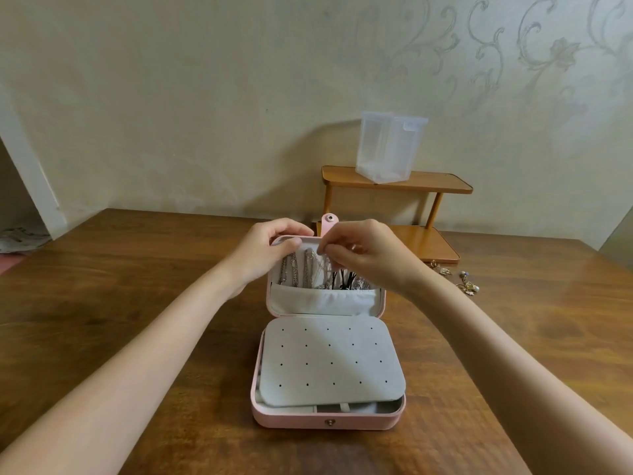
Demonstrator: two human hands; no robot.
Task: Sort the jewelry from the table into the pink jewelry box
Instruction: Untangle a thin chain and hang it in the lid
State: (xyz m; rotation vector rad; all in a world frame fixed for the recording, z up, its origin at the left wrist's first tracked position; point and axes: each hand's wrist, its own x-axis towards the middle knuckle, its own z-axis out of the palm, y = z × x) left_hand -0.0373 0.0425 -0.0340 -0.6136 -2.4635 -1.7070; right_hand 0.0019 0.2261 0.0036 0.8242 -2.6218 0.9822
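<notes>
A: What sits closest, below the hands?

B: The pink jewelry box [327, 419], open on the wooden worktop [137, 303]. Its base lies flat nearest the viewer, covered by a grey earring panel [330, 361] dotted with small holes.

A: And the lid?

B: The lid [380, 303] stands upright just beyond the base, right under both hands. Silver chains [301, 269] hang down its inner face into a grey pocket [318, 299], with some dark cords beside them on the right-hand side.

A: What are the hands doing?

B: The left hand [270, 248] curls over the lid's top left corner, fingers closed on the rim. The right hand [359, 252] pinches thumb and forefinger together near the lid's top edge, at the upper end of a chain; whether it truly grips the chain is too fine to tell.

A: Any jewelry outside the box?

B: Yes, a small heap of gold-toned loose jewelry [459, 277] lies on the worktop just right of the right wrist.

A: Beyond the hands?

B: A two-tier wooden shelf [445, 185] against the wall, a clear plastic container [387, 149] on its top tier.
</notes>
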